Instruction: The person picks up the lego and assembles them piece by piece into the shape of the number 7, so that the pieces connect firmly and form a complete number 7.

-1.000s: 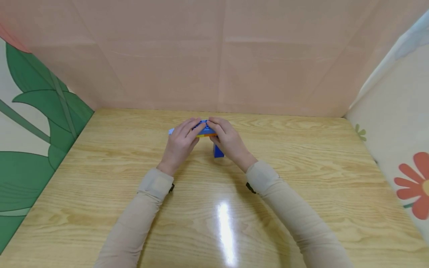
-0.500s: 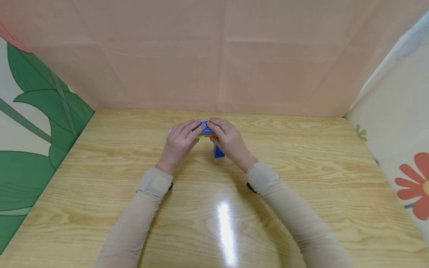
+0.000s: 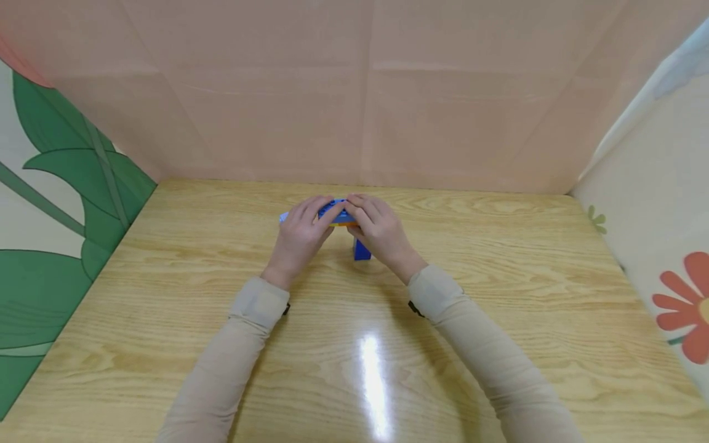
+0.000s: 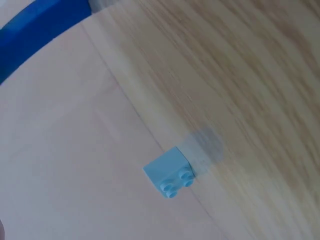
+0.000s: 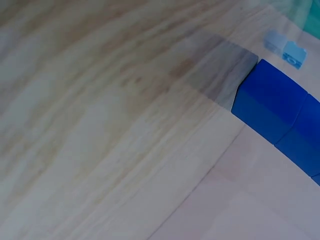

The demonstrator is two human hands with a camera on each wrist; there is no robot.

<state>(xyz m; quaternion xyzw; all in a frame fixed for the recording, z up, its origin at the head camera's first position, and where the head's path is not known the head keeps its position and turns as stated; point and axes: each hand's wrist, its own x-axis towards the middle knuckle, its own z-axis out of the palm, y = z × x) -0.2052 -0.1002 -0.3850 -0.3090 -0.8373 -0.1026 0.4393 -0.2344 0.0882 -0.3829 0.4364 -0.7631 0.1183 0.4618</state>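
In the head view, both hands meet over a blue studded toy building brick near the back of the table. My left hand grips its left side, fingers bent over the top. From the right, my right hand holds the other end, thumb low in front. A thin yellow and orange layer shows under the blue one. Below the right hand stands a dark blue brick column, whose stacked bricks appear in the right wrist view. The fingers hide much of the build.
A light blue brick peeks out left of the left hand; this small studded brick stands on the wooden tabletop in the left wrist view. A pinkish cloth backdrop rises at the table's rear edge, with printed panels at both sides.
The left hand has shifted slightly to the right, its fingers moving a little over the blue brick, so more studded top shows. The right hand stays nearly in place.
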